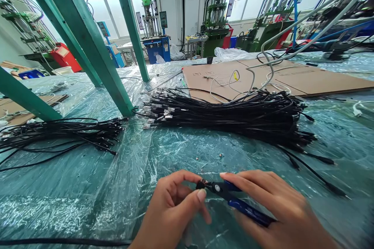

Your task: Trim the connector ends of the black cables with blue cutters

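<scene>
My left hand is closed, pinching a small black cable end between thumb and forefinger. A little copper colour shows at its tip. My right hand grips a pair of wire cutters with blue handles and dark jaws. The jaws meet the cable end at my left fingertips; whether they are fully closed I cannot tell. Beyond my hands lies a big bundle of black cables with silvery connectors at its left end. A black cable runs along the lower left toward my left wrist.
A smaller pile of black cables lies at left by a green metal post. Behind the big bundle are flat cardboard sheets and loose white cables. Clear plastic film covers the table. Green machines stand along the back.
</scene>
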The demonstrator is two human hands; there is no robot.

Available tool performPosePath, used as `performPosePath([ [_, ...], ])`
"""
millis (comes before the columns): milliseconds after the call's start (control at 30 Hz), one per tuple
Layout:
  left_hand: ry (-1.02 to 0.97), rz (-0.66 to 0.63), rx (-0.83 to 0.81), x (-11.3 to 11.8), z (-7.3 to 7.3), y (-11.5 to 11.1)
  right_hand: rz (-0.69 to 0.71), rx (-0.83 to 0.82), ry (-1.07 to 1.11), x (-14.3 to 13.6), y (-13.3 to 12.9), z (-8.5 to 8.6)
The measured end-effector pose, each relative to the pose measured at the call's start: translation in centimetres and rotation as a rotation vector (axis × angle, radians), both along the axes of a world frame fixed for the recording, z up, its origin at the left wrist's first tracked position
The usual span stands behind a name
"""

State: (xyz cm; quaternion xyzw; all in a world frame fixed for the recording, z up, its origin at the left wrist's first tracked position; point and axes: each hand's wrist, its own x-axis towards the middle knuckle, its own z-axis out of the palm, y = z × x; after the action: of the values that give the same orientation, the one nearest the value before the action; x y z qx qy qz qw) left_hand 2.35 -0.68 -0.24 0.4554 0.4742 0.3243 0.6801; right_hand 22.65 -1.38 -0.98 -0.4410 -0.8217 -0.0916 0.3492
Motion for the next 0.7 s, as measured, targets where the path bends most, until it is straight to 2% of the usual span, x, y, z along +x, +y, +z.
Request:
performPosePath([
  [700,0.042,-0.012,0.045,-0.04,0.01,-0.03,0.027,0.007,0.007,0.18,-0.03,-0.25],
])
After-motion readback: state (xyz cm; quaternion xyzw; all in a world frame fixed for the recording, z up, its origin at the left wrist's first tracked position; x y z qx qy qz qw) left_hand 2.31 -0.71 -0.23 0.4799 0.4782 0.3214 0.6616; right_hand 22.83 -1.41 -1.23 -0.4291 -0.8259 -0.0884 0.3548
